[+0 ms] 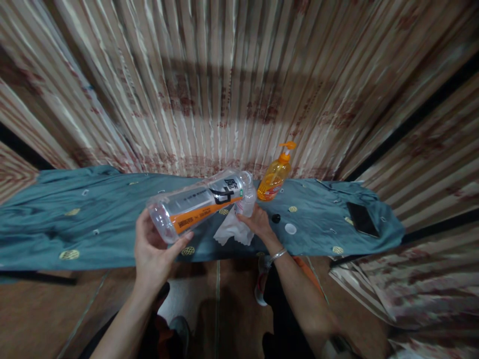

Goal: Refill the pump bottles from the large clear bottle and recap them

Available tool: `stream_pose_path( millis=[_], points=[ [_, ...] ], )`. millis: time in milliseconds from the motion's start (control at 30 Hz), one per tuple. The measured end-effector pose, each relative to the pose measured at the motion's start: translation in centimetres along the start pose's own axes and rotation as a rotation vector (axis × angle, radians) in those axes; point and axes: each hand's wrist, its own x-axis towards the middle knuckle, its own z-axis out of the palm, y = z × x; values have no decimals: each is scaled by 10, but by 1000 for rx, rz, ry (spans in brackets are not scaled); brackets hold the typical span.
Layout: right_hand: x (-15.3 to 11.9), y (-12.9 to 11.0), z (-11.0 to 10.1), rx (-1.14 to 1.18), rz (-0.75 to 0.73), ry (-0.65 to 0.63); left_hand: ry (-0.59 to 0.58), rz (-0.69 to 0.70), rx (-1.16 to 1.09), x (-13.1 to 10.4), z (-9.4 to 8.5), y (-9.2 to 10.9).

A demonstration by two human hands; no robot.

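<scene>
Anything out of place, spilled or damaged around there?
Mildly odd: a clear bottle-like item is down below the table edge, by the legs, apart from the things on top. A small black piece and white disc lie loose on the cloth. No spill shows; the held bottle has no clear damage.

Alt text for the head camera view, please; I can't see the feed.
Left hand supports a clear plastic bottle with an orange label band; right hand holds white tissue at its other end. Beyond, an orange pump bottle stands on teal patterned cloth; rightward lie a small black object, white disc and dark, phone-like slab.
</scene>
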Motion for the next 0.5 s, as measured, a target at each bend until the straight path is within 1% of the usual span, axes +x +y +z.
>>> stream_pose_path(
  millis=[200, 367, 500],
  points=[
    [-1, 0, 0, 5, -11, 21, 5, 12, -6, 1, 1, 4],
    [0, 1, 2, -7, -23, 42, 4, 34, 29, 2, 1, 1],
    [1, 3, 4, -22, -34, 61, -1, 14, 12, 2, 1, 0]
  ],
)
